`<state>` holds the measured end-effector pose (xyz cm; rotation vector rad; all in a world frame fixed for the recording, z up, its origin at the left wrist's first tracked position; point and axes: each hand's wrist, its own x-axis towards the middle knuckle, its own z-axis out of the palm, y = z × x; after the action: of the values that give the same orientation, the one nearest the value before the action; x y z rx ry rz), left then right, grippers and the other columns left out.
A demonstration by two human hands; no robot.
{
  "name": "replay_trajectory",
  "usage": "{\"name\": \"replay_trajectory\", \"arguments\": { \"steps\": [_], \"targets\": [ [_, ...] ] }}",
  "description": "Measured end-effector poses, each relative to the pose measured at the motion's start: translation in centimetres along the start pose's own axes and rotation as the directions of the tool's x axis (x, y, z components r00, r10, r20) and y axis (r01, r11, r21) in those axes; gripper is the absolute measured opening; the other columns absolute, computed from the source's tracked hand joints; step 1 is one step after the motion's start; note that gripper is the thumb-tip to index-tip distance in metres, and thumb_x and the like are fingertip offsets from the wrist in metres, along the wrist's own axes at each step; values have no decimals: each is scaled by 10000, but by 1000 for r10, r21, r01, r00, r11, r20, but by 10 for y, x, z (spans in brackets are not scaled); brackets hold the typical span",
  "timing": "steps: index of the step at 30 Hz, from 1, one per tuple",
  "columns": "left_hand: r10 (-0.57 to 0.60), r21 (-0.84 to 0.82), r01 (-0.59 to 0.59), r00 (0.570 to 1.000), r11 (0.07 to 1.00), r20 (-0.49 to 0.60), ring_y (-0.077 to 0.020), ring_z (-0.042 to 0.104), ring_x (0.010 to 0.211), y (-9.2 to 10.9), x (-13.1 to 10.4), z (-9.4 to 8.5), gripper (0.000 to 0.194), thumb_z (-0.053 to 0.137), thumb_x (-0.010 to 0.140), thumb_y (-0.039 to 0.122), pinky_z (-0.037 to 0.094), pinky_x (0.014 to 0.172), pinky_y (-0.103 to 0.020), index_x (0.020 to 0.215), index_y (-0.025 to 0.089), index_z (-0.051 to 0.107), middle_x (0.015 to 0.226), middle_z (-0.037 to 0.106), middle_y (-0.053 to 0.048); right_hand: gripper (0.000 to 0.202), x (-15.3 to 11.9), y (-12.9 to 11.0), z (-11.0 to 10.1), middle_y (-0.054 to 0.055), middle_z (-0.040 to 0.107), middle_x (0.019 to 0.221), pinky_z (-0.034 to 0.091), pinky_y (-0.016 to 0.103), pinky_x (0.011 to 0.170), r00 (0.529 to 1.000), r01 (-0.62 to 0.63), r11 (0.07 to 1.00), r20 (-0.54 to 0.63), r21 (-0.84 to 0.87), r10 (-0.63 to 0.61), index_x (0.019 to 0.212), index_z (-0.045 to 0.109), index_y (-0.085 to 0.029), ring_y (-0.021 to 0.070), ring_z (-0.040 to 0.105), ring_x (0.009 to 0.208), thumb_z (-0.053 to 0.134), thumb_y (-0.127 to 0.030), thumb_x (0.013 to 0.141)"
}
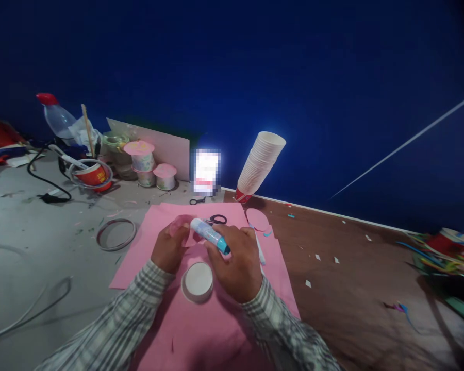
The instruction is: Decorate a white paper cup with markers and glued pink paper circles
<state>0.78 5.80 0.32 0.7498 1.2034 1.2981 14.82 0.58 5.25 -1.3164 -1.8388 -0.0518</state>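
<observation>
My right hand (239,260) is wrapped round a glue stick (209,235) with a white and blue body. Its white end points up and left, towards a piece of pink paper (180,225). My left hand (172,246) pinches that paper between thumb and fingers. Just below both hands a round white paper cup piece (198,281) stands on pink sheets (220,330). Black-handled scissors (217,220) lie behind the glue stick, partly covered by it. To the right is a pink paper circle (257,220), with a thin white and blue pen-like stick (260,247) beside it.
A tall leaning stack of paper cups (261,164) stands by the blue wall. Pink-topped cups (165,176), a red cup (93,174) and a plastic bottle (58,118) are at the back left. A tape ring (116,234) lies left; paper scraps (308,283) lie right.
</observation>
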Motion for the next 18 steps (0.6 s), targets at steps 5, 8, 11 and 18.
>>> {"name": "replay_trajectory", "arguments": {
  "steps": [5, 8, 11, 18],
  "targets": [
    [-21, -91, 20, 1000, 996, -12, -215, 650, 612, 6, 0, 3, 423, 623, 471, 343, 541, 548, -339, 859, 178, 652, 567, 688, 21, 200, 3, 1, -5, 30, 720, 841, 387, 359, 683, 997, -30, 999, -64, 31, 32, 1001, 573, -225, 225, 655, 698, 553, -314, 822],
    [-38, -110, 39, 999, 993, 7, -211, 639, 619, 11, -2, 6, 415, 634, 438, 317, 541, 562, -349, 832, 191, 658, 595, 693, 23, 206, 2, 0, -3, 21, 715, 817, 383, 348, 675, 1000, 2, 1000, -17, 14, -2, 996, 573, -221, 217, 652, 693, 559, -329, 820],
    [-30, -113, 33, 999, 993, 25, -206, 634, 732, 15, -5, 8, 332, 637, 430, 289, 529, 612, -303, 747, 201, 675, 723, 720, -1, 200, 0, 0, 3, 14, 699, 745, 365, 339, 658, 997, 42, 997, 73, -66, -38, 975, 583, -211, 211, 633, 658, 544, -343, 829],
    [-32, -109, 41, 996, 993, 78, -176, 616, 816, 20, -10, 11, 389, 641, 405, 190, 443, 522, -183, 791, 198, 695, 846, 729, -20, 228, -4, 5, 14, 21, 655, 673, 330, 336, 656, 992, 89, 977, 106, -193, -69, 984, 591, -184, 212, 585, 636, 508, -350, 851]
  ]
}}
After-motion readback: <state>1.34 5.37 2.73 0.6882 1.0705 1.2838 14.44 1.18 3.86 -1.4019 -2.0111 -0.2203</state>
